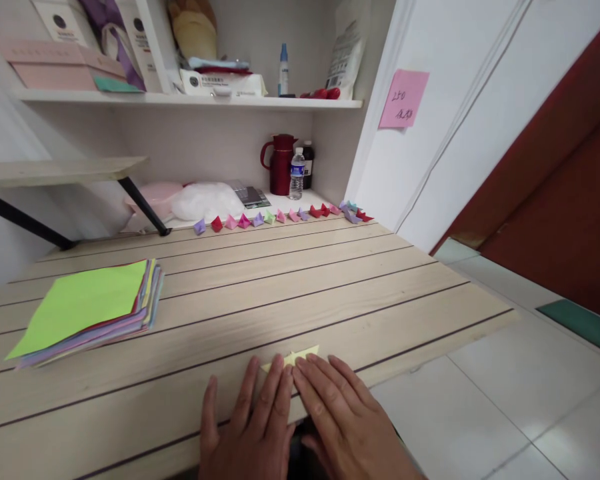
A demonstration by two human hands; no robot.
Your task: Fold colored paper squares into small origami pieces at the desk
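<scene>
My left hand (250,427) and my right hand (343,417) lie flat side by side at the near edge of the wooden table (280,287), fingers stretched out. They press down on a folded yellow paper piece (297,357); only its far tips show past my fingertips. A stack of coloured paper squares (87,307), light green on top, lies to the left, well apart from my hands. Along the table's far edge stands a row of several small folded paper figures (280,217) in red, pink, purple and green.
Behind the table is a white shelf unit with a dark red jug (280,163), a water bottle (297,175), a dark bottle and bags. A pink note (403,99) sticks to the wall. Tiled floor (480,400) lies to the right, beside a red door.
</scene>
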